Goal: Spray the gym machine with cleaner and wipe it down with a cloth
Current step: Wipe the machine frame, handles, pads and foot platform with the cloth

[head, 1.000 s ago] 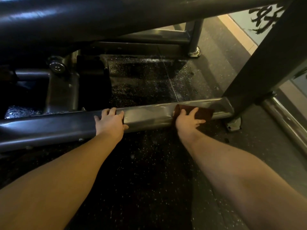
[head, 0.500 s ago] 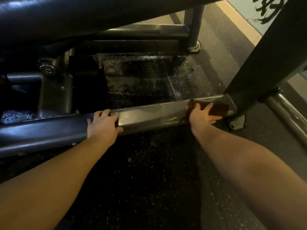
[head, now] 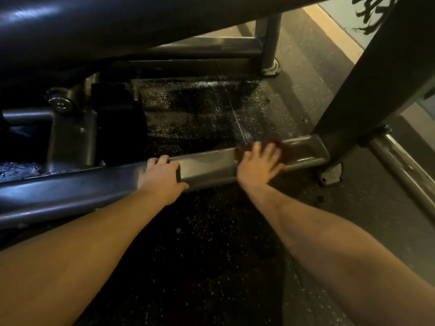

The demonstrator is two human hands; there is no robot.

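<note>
The right hand (head: 257, 164) lies flat with fingers spread, pressing a brown cloth (head: 286, 151) onto the top of the gym machine's low grey frame rail (head: 207, 167). The cloth sits near the rail's right end, close to where the dark upright post (head: 367, 78) meets it. Further left on the same rail, the left hand (head: 161, 177) grasps it, fingers hooked over the top edge and thumb along the front, above the speckled black rubber floor (head: 211, 243).
</note>
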